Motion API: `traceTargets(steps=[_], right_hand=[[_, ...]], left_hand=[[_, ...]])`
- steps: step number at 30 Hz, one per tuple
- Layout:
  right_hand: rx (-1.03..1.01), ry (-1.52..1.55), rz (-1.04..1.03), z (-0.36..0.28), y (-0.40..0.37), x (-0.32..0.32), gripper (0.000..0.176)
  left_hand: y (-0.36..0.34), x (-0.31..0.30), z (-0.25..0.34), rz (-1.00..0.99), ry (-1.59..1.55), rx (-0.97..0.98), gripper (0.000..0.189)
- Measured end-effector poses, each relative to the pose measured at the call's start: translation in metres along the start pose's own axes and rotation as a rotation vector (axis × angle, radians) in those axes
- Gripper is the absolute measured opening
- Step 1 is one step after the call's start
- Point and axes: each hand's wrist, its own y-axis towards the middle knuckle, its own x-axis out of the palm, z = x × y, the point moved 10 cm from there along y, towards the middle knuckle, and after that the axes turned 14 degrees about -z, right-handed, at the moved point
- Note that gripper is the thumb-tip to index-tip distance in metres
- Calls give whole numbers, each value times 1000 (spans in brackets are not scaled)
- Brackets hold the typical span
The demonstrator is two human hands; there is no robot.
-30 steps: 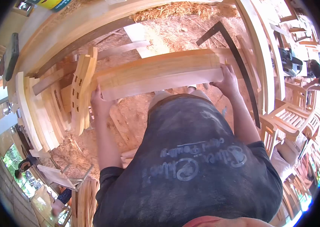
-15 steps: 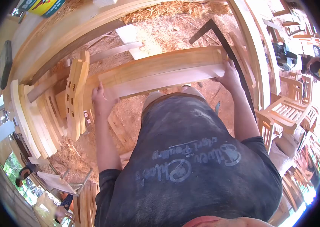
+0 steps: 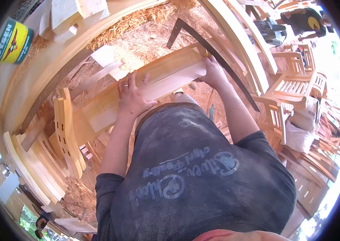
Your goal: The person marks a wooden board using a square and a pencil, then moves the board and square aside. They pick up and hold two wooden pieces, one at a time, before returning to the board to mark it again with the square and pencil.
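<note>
We have our left hand [image 3: 133, 96] spread wide on the board [image 3: 174, 74], its fingers splayed across the upper face and its thumb toward the near edge, while our right hand [image 3: 215, 73] is closed on the board's right end, some of its fingers hidden. The board lies crosswise ahead of our waist, its long axis slanting from near left to far right, so the right end points forward and away from us. Part of its length spans the gap between our 2 hands; the rest runs on past the left hand toward the slotted posts [image 3: 66, 124]. Just beyond the right hand, the dark square [image 3: 222, 60] slants past the board's right end. Farther out are shavings [image 3: 141, 34], a rail [image 3: 236, 44], a can [image 3: 12, 42] at far left and 1 person [image 3: 303, 22] at far right.
</note>
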Motion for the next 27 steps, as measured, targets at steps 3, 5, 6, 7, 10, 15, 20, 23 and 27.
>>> traceTargets(steps=[3, 5, 6, 7, 10, 15, 20, 23, 27], right_hand=[[-11, -5, -5, -3, -2, -1, 94], [-18, 12, -8, -2, -2, -1, 95], [-23, 22, 1, -3, -4, -2, 96], [-31, 32, 10, -7, -7, -6, 97], [-39, 60, 23, -2, -6, -6, 99], [-82, 15, 91, -6, -16, -45, 71], [-104, -37, 347, 24, -4, -93, 47], [-42, -136, 234, 43, 27, -73, 48], [-58, -147, 120, 42, 49, -57, 39]], left_hand=[[3, -1, 0, 124, 11, 69, 108], [2, 0, -2, 184, 28, 102, 107], [2, 0, -2, 197, 41, 111, 107], [2, 0, -1, 211, 54, 119, 107], [3, 0, -2, 204, 42, 121, 106], [6, -2, -2, 170, 35, 92, 107], [6, 1, -5, 152, 11, 84, 106], [8, 4, -5, 125, 49, 28, 106], [9, 4, 10, 204, 74, -7, 110]])
